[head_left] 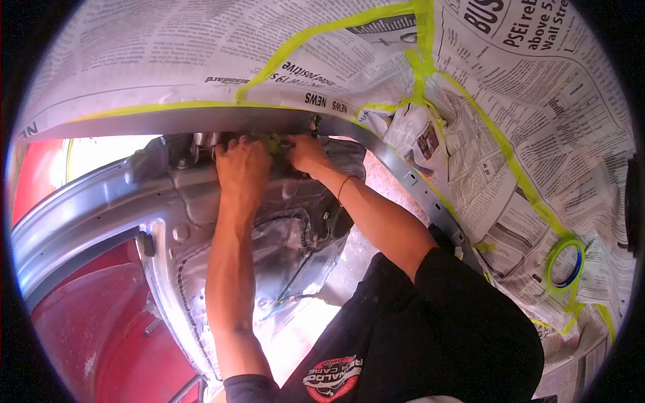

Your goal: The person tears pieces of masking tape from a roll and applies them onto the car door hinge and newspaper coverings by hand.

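Both hands reach into the gap between a silver car door frame (195,195) and the grey body edge (222,122). My left hand (243,164) is at the top of the door, next to a metal hinge part (205,142), its fingers bent. Close by on the right, my right hand (308,153) has its fingers curled at the same gap. Between the two hands lies some crumpled yellow-green tape (274,144), partly hidden by fingers. Whether either hand grips it cannot be made out.
Newspaper sheets (168,54) joined with yellow-green tape cover the car body above and to the right. A tape roll (566,264) rests on the paper at right. Red panels (101,322) show through the window opening at lower left.
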{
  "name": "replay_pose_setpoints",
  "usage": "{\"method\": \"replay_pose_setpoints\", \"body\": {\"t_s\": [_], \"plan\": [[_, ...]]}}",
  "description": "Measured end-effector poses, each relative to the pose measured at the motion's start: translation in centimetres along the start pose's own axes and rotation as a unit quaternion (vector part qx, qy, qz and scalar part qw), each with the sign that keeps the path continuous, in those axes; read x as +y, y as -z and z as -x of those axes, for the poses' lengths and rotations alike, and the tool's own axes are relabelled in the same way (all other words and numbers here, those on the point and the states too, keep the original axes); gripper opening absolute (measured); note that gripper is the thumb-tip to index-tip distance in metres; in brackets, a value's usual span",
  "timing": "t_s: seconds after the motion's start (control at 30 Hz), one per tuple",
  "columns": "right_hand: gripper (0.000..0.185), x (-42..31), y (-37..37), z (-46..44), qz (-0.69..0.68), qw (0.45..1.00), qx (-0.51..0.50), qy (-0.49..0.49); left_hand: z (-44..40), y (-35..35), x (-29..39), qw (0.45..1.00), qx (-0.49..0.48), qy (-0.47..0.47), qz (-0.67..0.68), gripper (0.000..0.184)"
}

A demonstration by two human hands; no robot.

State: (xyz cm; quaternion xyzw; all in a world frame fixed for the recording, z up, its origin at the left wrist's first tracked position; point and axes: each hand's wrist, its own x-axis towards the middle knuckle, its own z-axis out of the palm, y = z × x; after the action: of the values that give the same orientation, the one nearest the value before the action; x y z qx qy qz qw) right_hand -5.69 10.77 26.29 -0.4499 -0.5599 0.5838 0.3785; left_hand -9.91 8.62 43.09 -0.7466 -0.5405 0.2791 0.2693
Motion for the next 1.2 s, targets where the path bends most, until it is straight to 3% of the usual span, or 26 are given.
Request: {"method": "replay_pose_setpoints", "body": {"t_s": [0.17,0.27,0.33,0.37,0.43,0.47,0.53,0.77,0.83,0.93,1.07,1.2], "plan": [[0.046,0.8,-0.5,-0.7,-0.051,0.998,-0.028,-0.024,0.0,-0.5,0.0,1.0,0.003,-0.008,-0.001,0.015],[0.043,0.6,0.5,-0.6,-0.067,0.996,-0.06,0.013,0.0,0.1,0.5,1.0,-0.014,-0.004,0.006,0.015],[0.03,-2.5,3.7,1.0,-0.124,0.969,-0.163,-0.139,-0.1,0.1,0.5,1.0,-0.014,-0.004,0.008,0.015],[0.03,-1.9,3.0,1.0,-0.123,0.969,-0.165,-0.137,0.1,0.0,0.3,1.0,-0.016,0.0,0.009,0.015],[0.019,-1.1,1.8,1.2,0.039,0.997,0.054,0.03,0.2,-0.3,0.1,1.0,-0.018,-0.002,-0.004,0.014],[0.019,-0.7,1.3,1.1,0.039,0.997,0.055,0.031,0.1,-0.4,0.1,1.0,-0.015,-0.006,-0.015,0.014],[0.019,-1.4,1.3,1.5,-0.021,0.985,0.16,0.066,0.0,-0.5,0.0,1.0,-0.015,-0.007,-0.024,0.013],[0.018,-0.5,-0.2,2.1,-0.075,0.98,0.159,0.09,0.2,0.3,0.3,0.999,-0.019,0.008,-0.039,0.012],[0.017,-0.6,-0.1,1.7,-0.032,0.982,0.15,0.111,0.2,0.6,0.3,0.999,-0.02,0.018,-0.028,0.013],[0.019,-1.2,0.2,1.5,-0.051,0.988,0.131,0.058,0.2,0.6,0.3,0.999,-0.019,0.03,-0.003,0.013],[0.02,-0.7,0.5,0.6,-0.037,0.991,0.118,0.053,-0.2,1.0,0.0,0.996,-0.072,0.042,0.015,0.021],[0.015,-0.4,1.3,1.0,-0.043,0.991,0.098,0.075,-0.2,1.1,0.4,0.997,-0.042,0.054,0.046,0.014]]}}
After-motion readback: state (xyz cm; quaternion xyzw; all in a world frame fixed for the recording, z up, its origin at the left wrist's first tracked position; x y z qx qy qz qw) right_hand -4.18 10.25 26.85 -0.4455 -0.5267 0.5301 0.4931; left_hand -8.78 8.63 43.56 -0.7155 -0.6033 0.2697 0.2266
